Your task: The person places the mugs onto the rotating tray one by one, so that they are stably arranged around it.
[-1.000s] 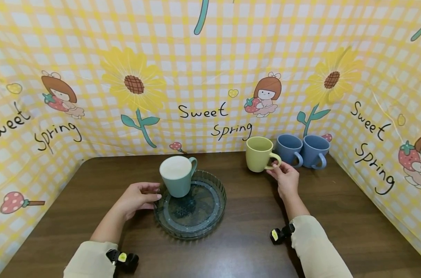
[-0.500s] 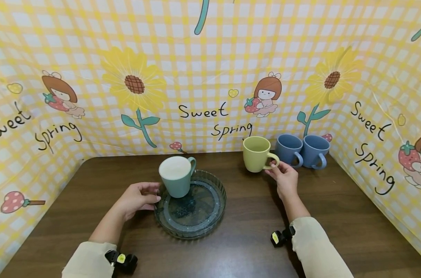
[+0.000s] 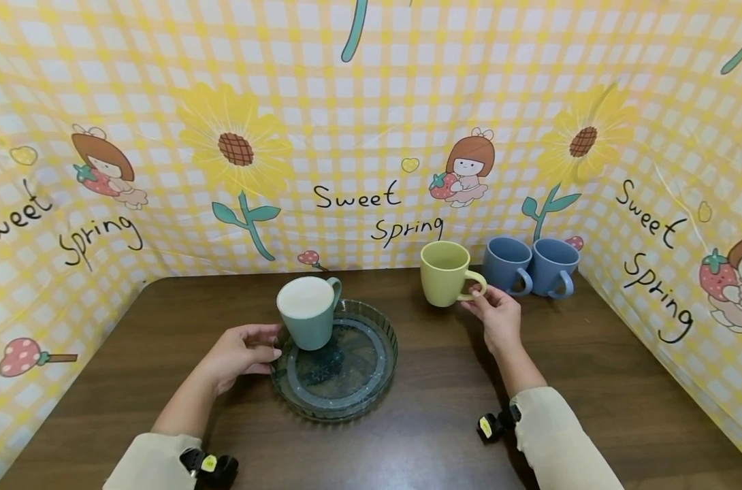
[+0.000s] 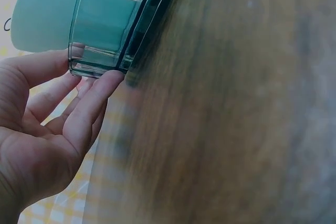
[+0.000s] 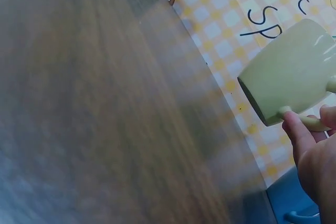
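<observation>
My right hand [image 3: 499,320] pinches the handle of a yellow-green mug [image 3: 440,278], which hangs upright close over the back of the table. In the right wrist view, the fingers [image 5: 296,129] curl at the handle and the mug's base shows. A ribbed dark glass tray [image 3: 335,408] sits left of centre. Inside it, at the far left, stands a teal mug [image 3: 310,327] with a pale interior, its handle toward the back right. With thumb and fingers, my left hand [image 3: 239,354] holds the tray's left side; fingertips [image 4: 110,80] meet its lower edge in the left wrist view.
Two blue mugs [image 3: 507,262] stand side by side at the back right, just beyond the right hand. Checked fabric [image 3: 359,136] rises behind and along both sides of the brown wooden table [image 3: 432,408]. Each wrist wears a black camera [image 3: 493,425].
The yellow-green mug has moved a little left in my right hand, away from the blue mugs. My left hand stays at the tray, and the teal mug keeps its place.
</observation>
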The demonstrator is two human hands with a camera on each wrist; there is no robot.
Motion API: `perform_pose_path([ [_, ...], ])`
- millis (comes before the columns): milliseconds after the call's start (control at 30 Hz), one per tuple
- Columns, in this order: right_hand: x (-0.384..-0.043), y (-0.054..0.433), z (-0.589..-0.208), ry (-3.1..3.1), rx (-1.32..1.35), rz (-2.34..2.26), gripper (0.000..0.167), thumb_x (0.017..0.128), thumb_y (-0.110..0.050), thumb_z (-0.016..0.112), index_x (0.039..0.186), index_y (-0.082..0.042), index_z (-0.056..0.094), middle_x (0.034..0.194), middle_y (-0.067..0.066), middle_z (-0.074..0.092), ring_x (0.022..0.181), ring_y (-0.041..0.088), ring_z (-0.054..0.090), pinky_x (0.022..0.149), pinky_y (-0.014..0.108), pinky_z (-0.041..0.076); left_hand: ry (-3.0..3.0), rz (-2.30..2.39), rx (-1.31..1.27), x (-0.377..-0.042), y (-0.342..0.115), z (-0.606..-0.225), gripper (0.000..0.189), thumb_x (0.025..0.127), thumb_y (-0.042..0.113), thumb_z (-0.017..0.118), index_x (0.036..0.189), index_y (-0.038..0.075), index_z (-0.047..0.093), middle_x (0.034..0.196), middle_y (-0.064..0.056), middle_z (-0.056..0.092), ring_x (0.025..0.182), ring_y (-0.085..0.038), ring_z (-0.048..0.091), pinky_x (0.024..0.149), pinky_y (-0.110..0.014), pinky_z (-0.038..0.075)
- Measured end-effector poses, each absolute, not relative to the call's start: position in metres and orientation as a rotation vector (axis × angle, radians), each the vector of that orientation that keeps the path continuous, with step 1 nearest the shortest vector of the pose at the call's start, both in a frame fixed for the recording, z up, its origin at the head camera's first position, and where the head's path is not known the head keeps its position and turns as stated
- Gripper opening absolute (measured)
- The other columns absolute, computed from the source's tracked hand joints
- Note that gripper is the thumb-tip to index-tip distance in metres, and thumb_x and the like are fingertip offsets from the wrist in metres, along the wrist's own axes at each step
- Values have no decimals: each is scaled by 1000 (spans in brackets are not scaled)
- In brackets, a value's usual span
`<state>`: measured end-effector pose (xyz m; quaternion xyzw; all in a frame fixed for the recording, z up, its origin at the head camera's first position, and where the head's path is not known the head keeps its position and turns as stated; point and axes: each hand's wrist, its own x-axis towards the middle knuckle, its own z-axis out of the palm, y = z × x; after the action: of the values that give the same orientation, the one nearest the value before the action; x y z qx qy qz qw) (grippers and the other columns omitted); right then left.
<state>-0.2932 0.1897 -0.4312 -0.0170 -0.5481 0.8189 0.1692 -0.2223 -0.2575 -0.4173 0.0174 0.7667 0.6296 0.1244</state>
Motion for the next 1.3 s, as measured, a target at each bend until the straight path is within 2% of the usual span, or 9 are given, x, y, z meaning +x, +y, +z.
perform_pose_path([
  [167, -292, 189, -431, -1555, -26, 2344, 17, 93, 10, 58, 106, 21, 56, 84, 8, 64, 74, 16, 68, 73, 32, 60, 2238, 1831, 43, -220, -258, -419, 61, 87, 5, 71, 141, -7, 44, 129, -23, 50, 100, -15, 59, 79, -41, 59],
  [300, -289, 188, -429, -1530, -24, 2367, 9, 92, 11, 58, 99, 13, 62, 83, 7, 65, 76, 16, 68, 74, 34, 60, 2241, 1831, 25, -219, -258, -420, 62, 86, 5, 72, 141, -6, 45, 129, -22, 50, 100, -15, 60, 80, -41, 59],
  [400, -287, 187, -428, -1513, -18, 2380, 8, 92, 12, 58, 95, 9, 65, 84, 8, 65, 77, 17, 68, 74, 35, 60, 2243, 1839, 29, -217, -257, -420, 61, 87, 5, 71, 141, -7, 44, 130, -24, 49, 100, -16, 60, 80, -41, 59],
  [633, -283, 184, -424, -1517, 23, 2394, 7, 92, 11, 58, 95, 11, 64, 86, 11, 65, 75, 18, 69, 75, 36, 60, 2248, 1851, -3, -213, -255, -420, 61, 87, 4, 70, 140, -8, 44, 128, -24, 49, 99, -17, 60, 80, -41, 59],
  [933, -278, 178, -420, -1529, 42, 2407, 14, 93, 11, 57, 88, 2, 66, 84, 8, 65, 77, 18, 69, 74, 33, 60, 2237, 1872, -2, -209, -252, -420, 62, 87, 4, 71, 141, -8, 42, 129, -25, 48, 98, -17, 61, 79, -42, 59],
  [1300, -271, 167, -411, -1567, 106, 2416, 10, 93, 12, 56, 91, 6, 64, 85, 10, 65, 82, 21, 70, 76, 35, 59, 2230, 1893, 1, -206, -252, -420, 61, 88, 2, 69, 141, -10, 40, 129, -26, 47, 97, -16, 60, 78, -42, 59],
])
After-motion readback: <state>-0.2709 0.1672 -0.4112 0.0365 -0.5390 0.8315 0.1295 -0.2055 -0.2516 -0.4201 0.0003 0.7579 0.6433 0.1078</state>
